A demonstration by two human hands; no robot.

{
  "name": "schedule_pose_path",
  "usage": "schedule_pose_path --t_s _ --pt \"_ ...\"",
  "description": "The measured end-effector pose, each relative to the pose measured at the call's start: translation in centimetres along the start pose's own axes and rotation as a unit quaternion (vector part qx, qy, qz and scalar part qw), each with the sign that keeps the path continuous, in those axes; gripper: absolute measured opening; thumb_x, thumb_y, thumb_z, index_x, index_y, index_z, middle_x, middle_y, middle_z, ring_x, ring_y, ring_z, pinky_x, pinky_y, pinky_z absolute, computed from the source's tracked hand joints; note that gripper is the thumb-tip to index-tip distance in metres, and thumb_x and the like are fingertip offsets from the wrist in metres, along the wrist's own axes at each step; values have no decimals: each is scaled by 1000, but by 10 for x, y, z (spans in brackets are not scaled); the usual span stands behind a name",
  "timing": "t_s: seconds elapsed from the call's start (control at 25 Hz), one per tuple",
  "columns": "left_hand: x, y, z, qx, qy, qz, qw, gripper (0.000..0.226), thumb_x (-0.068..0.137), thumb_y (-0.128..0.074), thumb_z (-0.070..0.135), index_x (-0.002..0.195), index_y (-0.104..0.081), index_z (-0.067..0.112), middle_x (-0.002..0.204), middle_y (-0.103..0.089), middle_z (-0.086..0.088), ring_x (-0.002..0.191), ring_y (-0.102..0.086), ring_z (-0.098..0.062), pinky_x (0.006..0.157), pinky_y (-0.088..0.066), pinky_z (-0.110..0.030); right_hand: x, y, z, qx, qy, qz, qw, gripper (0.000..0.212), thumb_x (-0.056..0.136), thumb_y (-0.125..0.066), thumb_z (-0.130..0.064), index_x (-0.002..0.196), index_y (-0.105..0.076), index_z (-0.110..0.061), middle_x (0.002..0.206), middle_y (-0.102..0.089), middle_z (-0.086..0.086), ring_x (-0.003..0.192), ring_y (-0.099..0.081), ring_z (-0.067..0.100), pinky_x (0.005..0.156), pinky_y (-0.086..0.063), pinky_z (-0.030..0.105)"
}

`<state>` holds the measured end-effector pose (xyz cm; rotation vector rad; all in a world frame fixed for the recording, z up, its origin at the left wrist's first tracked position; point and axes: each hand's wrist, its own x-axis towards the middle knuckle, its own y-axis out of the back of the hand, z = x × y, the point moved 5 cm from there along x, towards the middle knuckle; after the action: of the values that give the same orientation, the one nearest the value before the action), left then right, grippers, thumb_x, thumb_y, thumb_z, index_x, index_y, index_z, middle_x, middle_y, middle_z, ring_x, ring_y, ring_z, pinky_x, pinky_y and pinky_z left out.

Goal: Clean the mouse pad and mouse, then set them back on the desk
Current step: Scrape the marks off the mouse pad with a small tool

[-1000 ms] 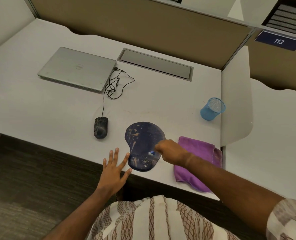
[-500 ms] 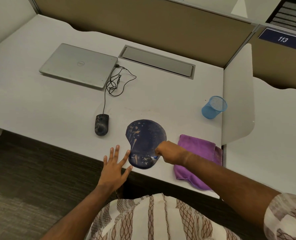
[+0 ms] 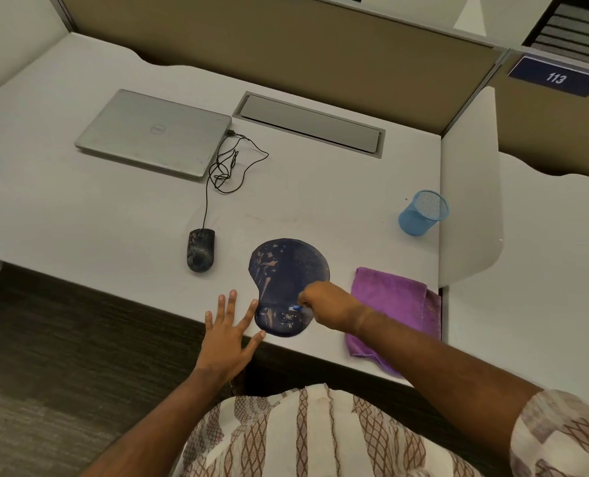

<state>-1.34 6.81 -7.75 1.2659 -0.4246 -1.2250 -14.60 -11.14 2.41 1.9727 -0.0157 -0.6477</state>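
Where the white laminate desk (image 3: 79, 215) met its near edge, the mouse pad (image 3: 288, 270) lay flat, a dark blue rounded shape narrowing to a padded wrist rest speckled with pale crumbs and streaked with tan smears. The right hand (image 3: 324, 304) was curled into a loose fist over the pad's right side, pinching a small blue object (image 3: 297, 308) too hidden to identify. The left hand (image 3: 227, 335) lay spread, fingers splayed, at the desk edge just beside the wrist rest. The black corded mouse (image 3: 201, 249), dusty and mottled, sat left of the pad. A fuzzy purple cloth (image 3: 394, 304) lay folded to the right, near a blue mesh cup (image 3: 422, 213). Compared with half a second earlier, both hands had barely shifted.
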Motion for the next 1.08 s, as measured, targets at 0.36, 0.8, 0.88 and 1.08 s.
schedule_pose_path --t_s 0.36,0.8,0.88,1.08 --pt "1 5 4 7 10 -11 1000 84 84 2 85 158 11 46 166 30 -8 151 31 -31 121 15 -53 -19 4 12 170 -70 91 979 18 92 -66 -19 107 -74 -18 99 -73 -5 79 -65 7 77 -55 18" --pt "1 6 5 2 10 -7 1000 91 81 5 88 160 6 45 167 28 -7 152 30 -31 122 13 -57 -24 -34 8 258 -95 99 956 20 97 -59 -25 110 -71 -15 104 -70 -1 91 -63 10 85 -55 26" --pt "1 6 5 5 9 -8 1000 87 85 -2 85 161 5 44 167 27 -8 152 30 -32 121 14 -56 -26 -33 11 229 -88 90 965 20 98 -57 -26 107 -71 -14 100 -68 0 85 -61 11 81 -56 29" --pt "2 5 4 7 10 -8 1000 82 89 -9 81 161 5 44 167 26 -8 152 29 -32 122 12 -57 -19 -19 1 269 -66 156 948 17 97 -60 -24 106 -72 -17 97 -70 -7 86 -64 6 76 -53 15"
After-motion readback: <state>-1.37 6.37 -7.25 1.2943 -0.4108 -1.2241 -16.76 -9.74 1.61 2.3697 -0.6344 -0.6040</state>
